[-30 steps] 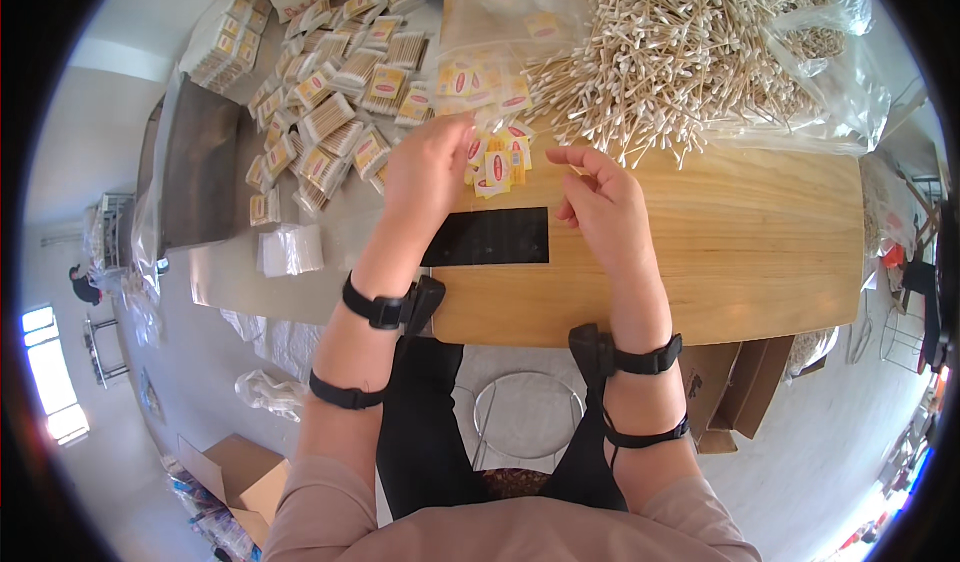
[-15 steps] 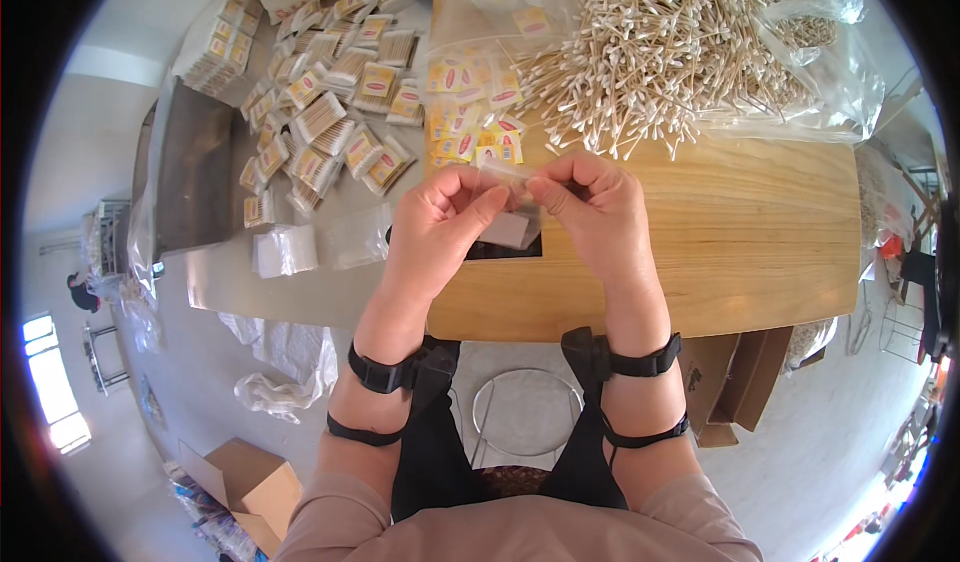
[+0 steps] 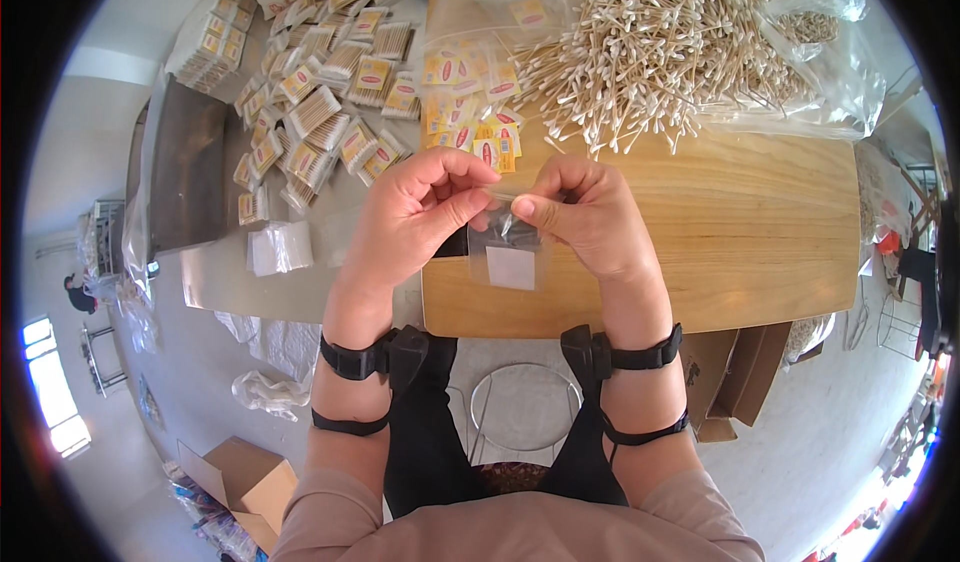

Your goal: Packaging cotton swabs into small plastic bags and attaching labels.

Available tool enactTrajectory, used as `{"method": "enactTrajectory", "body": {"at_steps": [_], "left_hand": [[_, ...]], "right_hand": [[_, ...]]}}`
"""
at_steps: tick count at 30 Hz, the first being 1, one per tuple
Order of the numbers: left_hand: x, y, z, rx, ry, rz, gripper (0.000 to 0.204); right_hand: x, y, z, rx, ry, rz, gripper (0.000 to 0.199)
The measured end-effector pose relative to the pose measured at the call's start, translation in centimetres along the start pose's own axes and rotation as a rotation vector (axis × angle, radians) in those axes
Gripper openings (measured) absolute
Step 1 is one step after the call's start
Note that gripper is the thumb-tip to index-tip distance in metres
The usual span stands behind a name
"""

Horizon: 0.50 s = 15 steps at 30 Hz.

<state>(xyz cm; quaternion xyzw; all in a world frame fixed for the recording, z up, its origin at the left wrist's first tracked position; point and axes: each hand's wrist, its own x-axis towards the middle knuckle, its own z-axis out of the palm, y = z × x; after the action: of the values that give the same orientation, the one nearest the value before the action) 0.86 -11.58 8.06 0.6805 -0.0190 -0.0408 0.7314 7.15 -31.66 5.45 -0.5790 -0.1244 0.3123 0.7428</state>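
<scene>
A small clear plastic bag [image 3: 507, 237] hangs between my hands over the near part of the table, with a white card-like rectangle showing in its lower half. My right hand [image 3: 585, 207] pinches its top edge between thumb and forefinger. On the other side, my left hand [image 3: 420, 202] has its thumb and fingers closed at the bag's top left corner; some of those fingertips are behind the clear film. Just beyond my hands lie yellow printed cards [image 3: 490, 145], some of them under or inside clear plastic.
A large heap of cotton swabs [image 3: 640, 57] covers the back right of the wooden table [image 3: 700, 232]. Filled swab packets [image 3: 330, 107] pile up at the back left. A stack of clear bags [image 3: 281, 249] lies nearer on the metal surface. An open cardboard box [image 3: 245, 477] stands on the floor.
The bag has come nearer to me and now hangs with its lower part in full view. My left hand has shifted a little to the left. The right hand still grips the bag.
</scene>
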Motion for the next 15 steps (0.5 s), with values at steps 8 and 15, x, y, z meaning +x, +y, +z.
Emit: {"method": "enactTrajectory", "body": {"at_steps": [8,15], "left_hand": [[-0.17,-0.69,0.18,0.038,0.07,-0.034,0.012],[-0.14,-0.53,0.36,0.127,0.078,-0.04,0.013]], "right_hand": [[0.0,-0.36,0.37,0.053,-0.008,0.093,0.01],[-0.06,-0.6,0.77,-0.007,-0.002,0.084,0.014]]}}
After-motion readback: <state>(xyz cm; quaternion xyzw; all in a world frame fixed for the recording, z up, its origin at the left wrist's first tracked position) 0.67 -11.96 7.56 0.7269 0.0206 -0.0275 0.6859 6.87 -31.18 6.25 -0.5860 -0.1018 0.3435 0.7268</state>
